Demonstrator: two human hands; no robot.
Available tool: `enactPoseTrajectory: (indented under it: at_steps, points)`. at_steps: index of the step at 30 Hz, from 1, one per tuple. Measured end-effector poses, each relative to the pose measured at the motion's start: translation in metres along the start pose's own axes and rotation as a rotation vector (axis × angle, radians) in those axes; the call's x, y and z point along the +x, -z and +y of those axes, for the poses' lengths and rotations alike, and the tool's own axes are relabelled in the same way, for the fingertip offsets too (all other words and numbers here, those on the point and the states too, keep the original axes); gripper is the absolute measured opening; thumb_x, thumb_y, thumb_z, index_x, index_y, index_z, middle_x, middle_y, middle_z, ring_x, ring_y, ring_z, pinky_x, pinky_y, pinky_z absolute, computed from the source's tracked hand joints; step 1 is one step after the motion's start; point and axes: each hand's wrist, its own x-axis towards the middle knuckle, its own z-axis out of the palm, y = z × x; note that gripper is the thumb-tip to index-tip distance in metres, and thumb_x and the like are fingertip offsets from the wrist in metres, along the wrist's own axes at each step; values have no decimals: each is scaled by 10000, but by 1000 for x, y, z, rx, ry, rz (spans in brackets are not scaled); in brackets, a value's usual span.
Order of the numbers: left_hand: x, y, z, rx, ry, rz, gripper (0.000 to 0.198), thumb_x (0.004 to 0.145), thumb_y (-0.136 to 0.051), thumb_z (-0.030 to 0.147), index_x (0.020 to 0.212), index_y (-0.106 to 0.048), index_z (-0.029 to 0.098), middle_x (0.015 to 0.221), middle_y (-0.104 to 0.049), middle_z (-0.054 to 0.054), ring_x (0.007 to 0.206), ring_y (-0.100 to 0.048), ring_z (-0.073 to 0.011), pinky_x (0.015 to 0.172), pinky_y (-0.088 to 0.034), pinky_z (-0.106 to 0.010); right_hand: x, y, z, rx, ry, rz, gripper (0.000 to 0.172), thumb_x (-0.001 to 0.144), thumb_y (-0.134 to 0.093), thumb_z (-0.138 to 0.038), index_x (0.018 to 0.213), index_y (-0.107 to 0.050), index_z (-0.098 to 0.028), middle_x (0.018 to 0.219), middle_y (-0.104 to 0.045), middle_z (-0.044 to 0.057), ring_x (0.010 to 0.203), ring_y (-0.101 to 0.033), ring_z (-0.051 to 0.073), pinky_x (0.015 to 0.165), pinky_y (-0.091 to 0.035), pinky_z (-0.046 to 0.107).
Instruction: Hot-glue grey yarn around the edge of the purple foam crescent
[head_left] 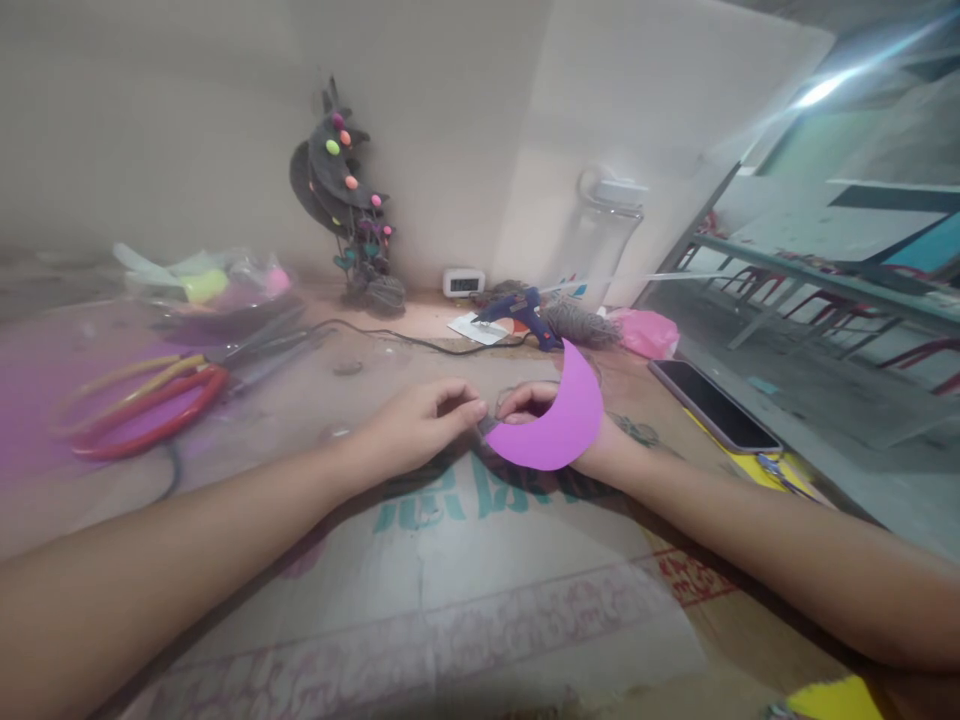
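A purple crescent-moon cutout [579, 420] is held up over the middle of the table. The thumb and fingers of my left hand [420, 430] pinch its lower left tip, where a small greyish bit shows at the fingertips. Behind the crescent, my right hand [531, 400] has its fingers curled with their tips close to that same tip. The cutout covers part of the right palm, and what those fingers grip is hidden. Beyond the hands lies a blue glue gun [529, 318] on its side.
Red-handled scissors [176, 425] and a plastic bag [217, 285] lie left. A decorated grey crescent hanging [337, 190] leans against the back wall. Behind stand a small digital clock [463, 283] and a clear bottle [600, 235]. A phone [712, 405] lies right. A black cord [405, 340] crosses the table.
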Motion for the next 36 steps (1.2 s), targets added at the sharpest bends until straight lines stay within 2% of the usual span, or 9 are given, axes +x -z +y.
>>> enactPoseTrajectory:
  at_steps: [5,13,22,36]
  points:
    - [-1,0,0,-9,-4,-40,297,907,-467,424,821,-619,184,757,-608,-13,698,-536,-159,612,-425,-256,0,-4,-1,-11,-20,40,184,807,-681,-375,827,-682,-192,816,-696,28,735,-640,145,698,-521,286]
    - [-1,0,1,-27,-2,-63,309,909,-459,430,821,-611,176,746,-588,-10,694,-524,-154,618,-421,-261,0,-6,-1,94,-67,25,180,799,-682,-358,815,-665,-179,761,-669,14,656,-602,118,637,-494,264]
    - [-1,2,5,-28,24,-92,300,905,-461,422,836,-606,168,753,-578,-2,700,-517,-147,635,-414,-252,0,-4,5,109,-41,14,211,798,-687,-384,811,-668,-174,791,-672,27,682,-593,129,639,-472,265]
    - [-1,1,3,-28,7,-88,304,902,-465,425,829,-610,169,741,-589,-1,688,-526,-146,623,-413,-248,3,-4,-8,72,-61,-18,271,786,-664,-427,731,-603,-169,757,-637,31,649,-562,129,615,-449,271]
